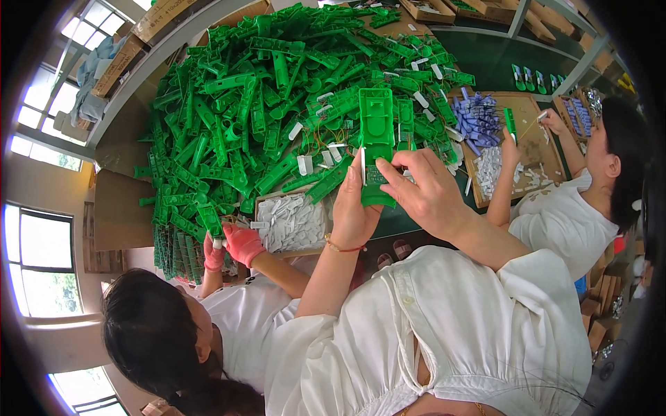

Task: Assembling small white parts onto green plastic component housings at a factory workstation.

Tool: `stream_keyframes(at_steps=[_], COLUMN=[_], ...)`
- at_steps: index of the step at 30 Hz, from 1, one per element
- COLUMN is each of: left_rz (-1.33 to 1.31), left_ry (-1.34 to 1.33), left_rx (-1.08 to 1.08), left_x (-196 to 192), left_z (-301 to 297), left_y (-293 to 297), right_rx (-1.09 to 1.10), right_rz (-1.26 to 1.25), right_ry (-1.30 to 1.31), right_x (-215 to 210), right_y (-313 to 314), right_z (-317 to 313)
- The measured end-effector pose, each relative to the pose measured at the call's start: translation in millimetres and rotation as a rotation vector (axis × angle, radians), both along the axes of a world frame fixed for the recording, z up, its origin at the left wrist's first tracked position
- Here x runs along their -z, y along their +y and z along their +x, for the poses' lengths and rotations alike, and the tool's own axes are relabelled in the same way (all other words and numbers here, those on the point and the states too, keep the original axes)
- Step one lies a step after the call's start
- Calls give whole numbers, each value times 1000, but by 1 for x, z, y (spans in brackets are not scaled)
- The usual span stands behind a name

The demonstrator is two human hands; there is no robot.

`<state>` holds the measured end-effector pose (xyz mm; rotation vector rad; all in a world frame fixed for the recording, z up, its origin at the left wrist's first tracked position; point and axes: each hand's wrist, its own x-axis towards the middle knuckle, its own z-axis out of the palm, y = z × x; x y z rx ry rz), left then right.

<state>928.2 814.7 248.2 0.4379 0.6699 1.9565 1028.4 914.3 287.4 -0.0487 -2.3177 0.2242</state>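
Note:
My left hand (pixel 355 211) grips the lower end of a green plastic housing half (pixel 376 114), held upright above the table with its hollow side toward me. A small green circuit board (pixel 374 170) sits in the lower part of the housing, and a narrow white strip (pixel 363 166) shows along its left edge. My right hand (pixel 427 187) is closed from the right side, thumb and curled fingers against the board. What lies under those fingertips is partly hidden. Just behind is another green housing part (pixel 404 116) with wires.
A tall heap of green housings (pixel 263 90) covers the table's left and middle. A box of white parts (pixel 291 220) stands at the front. At left, a co-worker's pink-gloved hand (pixel 243 244) works on a green part. At right, another co-worker sits beside purple parts (pixel 477 118) on a cardboard tray (pixel 531 111).

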Motion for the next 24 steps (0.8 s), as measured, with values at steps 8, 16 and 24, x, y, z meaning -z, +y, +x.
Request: stream_keyframes(at_steps=[8, 16, 24], left_rz=[-35, -80, -14], left_ry=[168, 332, 221], left_rx=[-13, -207, -177], left_x=[8, 13, 24], left_z=[8, 18, 26], left_y=[-3, -4, -6], right_rx=[-17, -13, 13], right_rz=[125, 187, 175], right_ry=[-50, 108, 129], right_x=[2, 14, 14], right_y=[-2, -4, -8], right_z=[7, 10, 12])
